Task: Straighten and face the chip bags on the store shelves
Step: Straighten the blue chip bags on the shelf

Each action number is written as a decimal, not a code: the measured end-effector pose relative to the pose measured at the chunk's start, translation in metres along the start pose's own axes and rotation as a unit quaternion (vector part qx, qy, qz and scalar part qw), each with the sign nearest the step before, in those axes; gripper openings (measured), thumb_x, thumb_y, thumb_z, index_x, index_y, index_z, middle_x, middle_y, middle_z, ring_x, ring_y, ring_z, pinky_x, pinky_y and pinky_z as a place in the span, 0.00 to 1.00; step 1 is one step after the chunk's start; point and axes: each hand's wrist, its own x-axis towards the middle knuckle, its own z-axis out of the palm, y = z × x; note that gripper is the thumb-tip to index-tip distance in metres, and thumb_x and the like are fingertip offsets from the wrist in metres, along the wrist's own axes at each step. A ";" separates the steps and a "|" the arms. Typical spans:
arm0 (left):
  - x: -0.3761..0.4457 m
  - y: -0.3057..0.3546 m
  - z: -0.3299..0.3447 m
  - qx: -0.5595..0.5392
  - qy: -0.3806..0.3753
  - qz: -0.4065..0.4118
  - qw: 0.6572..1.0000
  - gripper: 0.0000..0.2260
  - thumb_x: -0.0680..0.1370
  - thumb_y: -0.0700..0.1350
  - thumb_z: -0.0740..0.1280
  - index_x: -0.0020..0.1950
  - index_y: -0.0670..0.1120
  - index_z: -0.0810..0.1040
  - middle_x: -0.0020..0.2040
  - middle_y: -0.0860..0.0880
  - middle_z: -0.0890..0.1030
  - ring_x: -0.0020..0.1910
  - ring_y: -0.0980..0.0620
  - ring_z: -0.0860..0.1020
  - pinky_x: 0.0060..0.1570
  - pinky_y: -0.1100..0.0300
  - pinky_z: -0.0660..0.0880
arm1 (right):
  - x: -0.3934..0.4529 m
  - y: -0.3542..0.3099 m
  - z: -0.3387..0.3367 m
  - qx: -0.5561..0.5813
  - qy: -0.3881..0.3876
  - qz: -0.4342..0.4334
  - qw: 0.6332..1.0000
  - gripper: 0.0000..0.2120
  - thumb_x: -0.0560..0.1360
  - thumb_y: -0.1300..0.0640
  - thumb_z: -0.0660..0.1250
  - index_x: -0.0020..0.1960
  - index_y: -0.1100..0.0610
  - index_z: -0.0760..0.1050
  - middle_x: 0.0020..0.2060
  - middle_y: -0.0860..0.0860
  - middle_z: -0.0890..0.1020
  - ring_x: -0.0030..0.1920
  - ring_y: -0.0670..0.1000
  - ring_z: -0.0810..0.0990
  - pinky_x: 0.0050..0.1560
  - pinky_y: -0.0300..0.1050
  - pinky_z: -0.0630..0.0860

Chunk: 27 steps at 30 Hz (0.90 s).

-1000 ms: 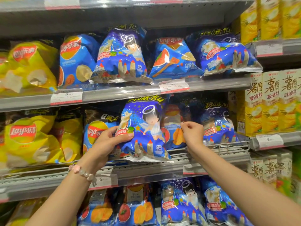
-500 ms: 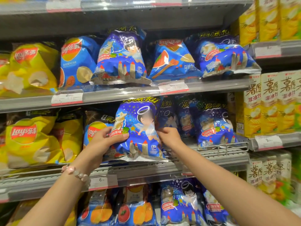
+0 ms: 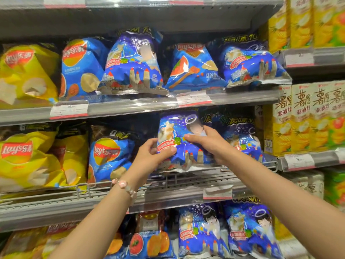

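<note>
Chips in a blue bag with castle towers and a haloed cartoon figure (image 3: 183, 141) sit on the middle wire shelf (image 3: 196, 179), held upright with the printed front facing out. The left hand (image 3: 149, 156) takes the bag's lower left side, thumb laid across the red label on the front and fingers curled behind; its grip is closed on the bag. The right hand (image 3: 207, 142) wraps the bag's right side from the front, thumb pressed onto the middle of the face, so this grip holds the same bag too. A beaded bracelet (image 3: 125, 186) circles the left wrist.

Just beside the held bag on the right stands another bag of the same design (image 3: 240, 139), partly hidden behind the right hand. To the left, apart from it across a dark gap, is a blue Lay's bag (image 3: 110, 156), then yellow Lay's bags (image 3: 28, 157). The upper shelf (image 3: 130, 105) carries more blue and yellow bags with price tags (image 3: 69, 110) on its front edge. Yellow boxes (image 3: 308, 118) fill the neighbouring shelves at right.
</note>
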 end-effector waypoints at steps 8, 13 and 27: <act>0.016 -0.025 -0.020 0.352 0.026 0.109 0.929 0.31 0.68 0.53 0.76 0.68 0.47 0.72 0.63 0.46 0.75 0.64 0.47 0.71 0.64 0.49 0.70 | 0.006 0.009 -0.044 -0.021 0.069 -0.024 0.997 0.10 0.69 0.61 0.74 0.46 0.55 0.75 0.46 0.56 0.82 0.43 0.52 0.80 0.47 0.49 0.76; 0.022 -0.045 -0.019 0.553 -0.009 0.026 0.832 0.46 0.65 0.68 0.71 0.77 0.58 0.53 0.78 0.44 0.45 0.76 0.42 0.45 0.69 0.42 0.59 | 0.013 0.016 -0.059 -0.036 0.080 -0.021 0.996 0.11 0.70 0.59 0.74 0.50 0.55 0.75 0.49 0.56 0.83 0.48 0.54 0.82 0.49 0.50 0.79; 0.032 -0.053 -0.018 0.561 0.038 -0.056 0.825 0.47 0.65 0.68 0.71 0.77 0.53 0.56 0.73 0.36 0.56 0.69 0.34 0.61 0.65 0.47 0.66 | 0.029 0.053 -0.059 -0.200 0.087 0.034 0.975 0.23 0.73 0.54 0.71 0.64 0.57 0.68 0.41 0.42 0.72 0.43 0.41 0.75 0.29 0.28 0.68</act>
